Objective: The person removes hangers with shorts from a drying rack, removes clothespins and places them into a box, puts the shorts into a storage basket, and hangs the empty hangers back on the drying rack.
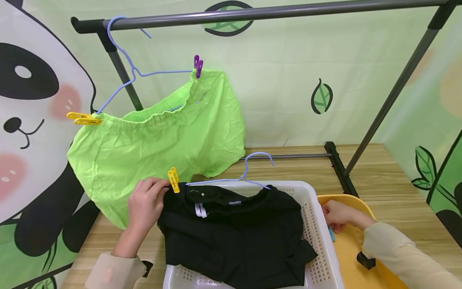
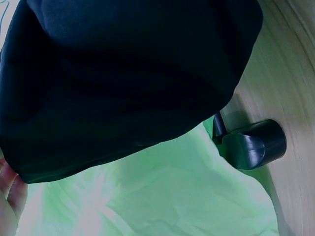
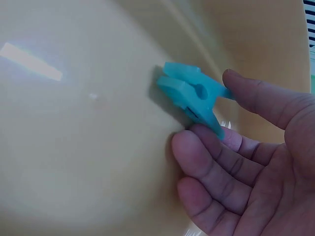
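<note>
Black shorts (image 1: 234, 237) hang from a blue hanger (image 1: 246, 172) over a white basket. A yellow clothespin (image 1: 173, 180) clips their left waist corner to the hanger. My left hand (image 1: 146, 204) pinches that same corner, just beside the clothespin; in the left wrist view black cloth (image 2: 128, 83) covers most of the scene. Inside a yellow basin (image 1: 355, 257) at the right, my right hand (image 1: 339, 214) holds a turquoise clothespin (image 3: 192, 93) between thumb and fingers. The right waist corner of the shorts, at the hanger's other end, shows no clothespin.
Lime green shorts (image 1: 151, 148) hang at the left on another hanger (image 1: 133, 72), with yellow and purple clothespins. A dark metal rack bar (image 1: 274, 13) crosses overhead. The white basket (image 1: 312, 224) stands beside the basin on a wooden surface (image 1: 397, 208).
</note>
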